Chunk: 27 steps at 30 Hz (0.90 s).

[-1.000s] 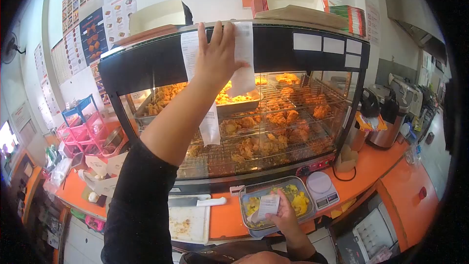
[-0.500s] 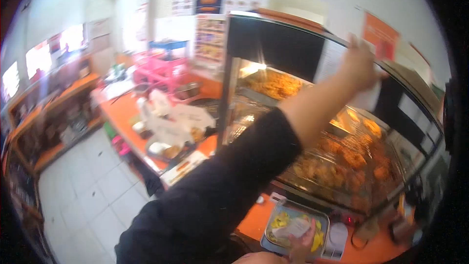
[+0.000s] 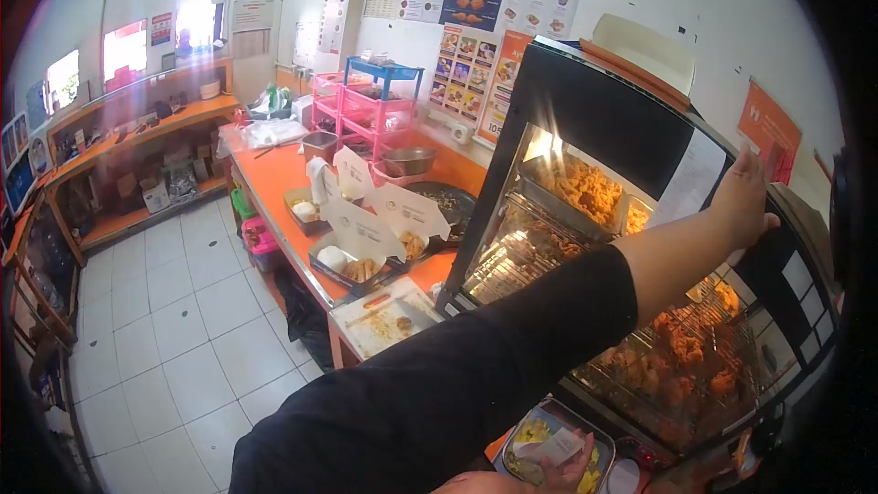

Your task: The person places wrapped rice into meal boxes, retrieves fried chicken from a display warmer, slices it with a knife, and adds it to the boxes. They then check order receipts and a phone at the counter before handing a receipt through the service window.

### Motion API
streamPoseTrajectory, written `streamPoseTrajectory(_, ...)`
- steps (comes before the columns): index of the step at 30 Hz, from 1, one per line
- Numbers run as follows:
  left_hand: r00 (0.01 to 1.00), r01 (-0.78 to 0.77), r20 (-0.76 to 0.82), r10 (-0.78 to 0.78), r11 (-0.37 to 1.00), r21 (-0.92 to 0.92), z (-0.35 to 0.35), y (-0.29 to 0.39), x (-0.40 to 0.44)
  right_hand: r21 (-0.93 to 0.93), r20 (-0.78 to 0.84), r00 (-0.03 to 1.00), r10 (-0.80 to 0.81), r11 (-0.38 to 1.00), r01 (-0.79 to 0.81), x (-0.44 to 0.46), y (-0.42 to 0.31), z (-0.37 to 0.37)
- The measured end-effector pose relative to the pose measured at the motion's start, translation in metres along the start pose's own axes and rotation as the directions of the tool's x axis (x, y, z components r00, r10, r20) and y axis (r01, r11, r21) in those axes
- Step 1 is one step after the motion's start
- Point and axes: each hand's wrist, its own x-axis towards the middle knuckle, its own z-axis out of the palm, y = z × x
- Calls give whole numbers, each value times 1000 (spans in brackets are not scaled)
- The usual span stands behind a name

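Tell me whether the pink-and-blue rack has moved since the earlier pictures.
No: the pink-and-blue rack still stands on the orange counter, left of the food warmer; only the camera's view has turned.

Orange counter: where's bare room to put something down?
The orange counter looks bare between the plastic bag and open meal boxes, and between the metal bowl and food warmer. It's crowded around the boxes and black pan.

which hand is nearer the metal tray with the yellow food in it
The right hand: it is at the tray, holding a paper slip over it. The left hand is farther off, raised to the cabinet's black upper panel.
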Motion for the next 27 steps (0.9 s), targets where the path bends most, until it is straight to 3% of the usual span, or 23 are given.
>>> streamPoseTrajectory(1, 999, 14, 39, -12, 999, -45, -7, 2, -1, -6, -7, 1000, 2, 1000, -2, -2, 0, -2)
streamPoseTrajectory(4, 996, 17, -87, -21, 998, -54, 0, 1, 4, 0, -18, 1000, 8, 1000, -8, -4, -2, -1)
streamPoseTrajectory(7, 993, -1, -121, 7, 999, 47, 6, -1, 3, 1, -40, 999, 18, 1000, -18, -9, -4, -3)
streamPoseTrajectory(10, 994, 45, -92, -52, 996, -75, 3, 0, 2, -5, -72, 997, 12, 1000, -12, -17, -7, -6)
streamPoseTrajectory(13, 982, 128, 177, -71, 935, -331, -35, -3, -7, 6, -101, 995, 10, 1000, -9, -22, -12, -5)
streamPoseTrajectory(16, 982, 45, -145, -122, 894, -445, -20, 2, -34, 33, -132, 991, -4, 999, 8, -31, -19, -7)
streamPoseTrajectory(17, 989, -42, -146, -19, 915, -402, -27, 0, -48, 52, -142, 990, -6, 999, 13, -34, -21, -6)
streamPoseTrajectory(20, 991, -121, -18, 130, 853, -507, -66, 6, -121, 105, -144, 989, -38, 993, 53, -36, -23, -3)
streamPoseTrajectory(23, 940, -86, 233, 249, 835, -544, -81, 19, -212, 74, -106, 986, -131, 987, 140, -26, -19, -6)
streamPoseTrajectory(25, 898, 11, 372, 234, 835, -551, -80, 24, -269, 22, -108, 980, -168, 985, 171, -22, -32, 1)
streamPoseTrajectory(26, 722, 169, 641, 260, 832, -528, -83, 22, -281, 3, -106, 974, -203, 979, 204, -19, -36, 4)
streamPoseTrajectory(27, 465, 310, 841, 277, 839, -448, -85, 21, -293, -16, -96, 968, -233, 973, 232, -15, -41, 7)
